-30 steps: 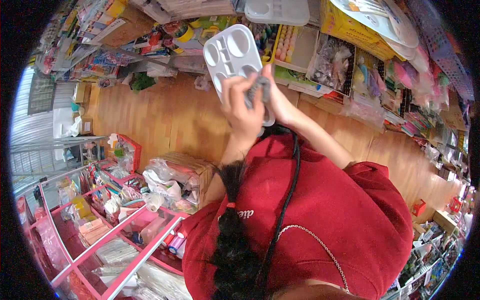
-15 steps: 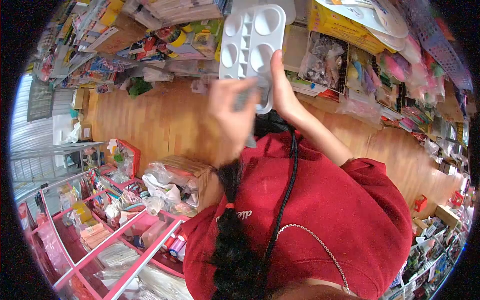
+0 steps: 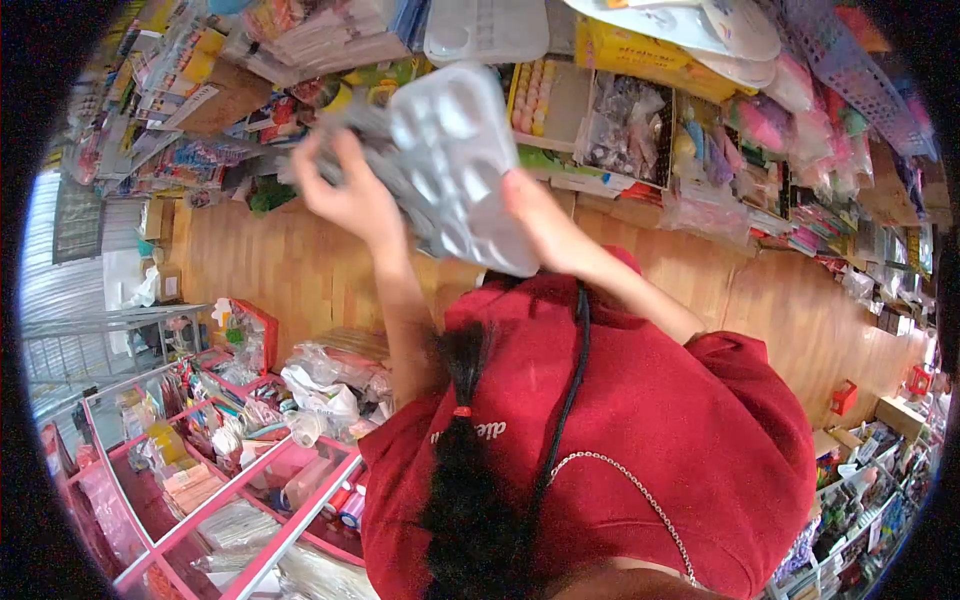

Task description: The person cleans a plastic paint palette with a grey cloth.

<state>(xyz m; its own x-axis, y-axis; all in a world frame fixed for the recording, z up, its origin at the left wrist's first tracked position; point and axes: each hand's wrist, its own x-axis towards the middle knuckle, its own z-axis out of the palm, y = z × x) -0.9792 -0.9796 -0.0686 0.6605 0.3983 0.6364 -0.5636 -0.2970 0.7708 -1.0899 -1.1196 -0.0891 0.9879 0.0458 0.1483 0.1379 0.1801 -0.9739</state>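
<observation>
A plastic paint palette (image 3: 462,150) with round wells is tilted in front of my chest, smeared by motion. My right hand (image 3: 535,215) is closed on its right edge, with the thumb along the side. At the left of the palette, my left hand (image 3: 350,190) has its fingers curled round a grey cloth (image 3: 375,135). The cloth is blurred and hangs down along the palette's left edge, part of it hidden behind the hand.
Beyond the hands lies a counter of packed goods, with a white tray (image 3: 485,38), a yellow box (image 3: 640,55) and bagged items (image 3: 628,115). Wooden floor (image 3: 280,260) runs below it. Pink-framed bins (image 3: 265,470) stand at lower left near wrapped packages (image 3: 325,385).
The palette has come lower and turned, its top leaning left. My left hand has moved from the palette's lower part to its left, carrying the grey cloth. My right hand keeps its hold.
</observation>
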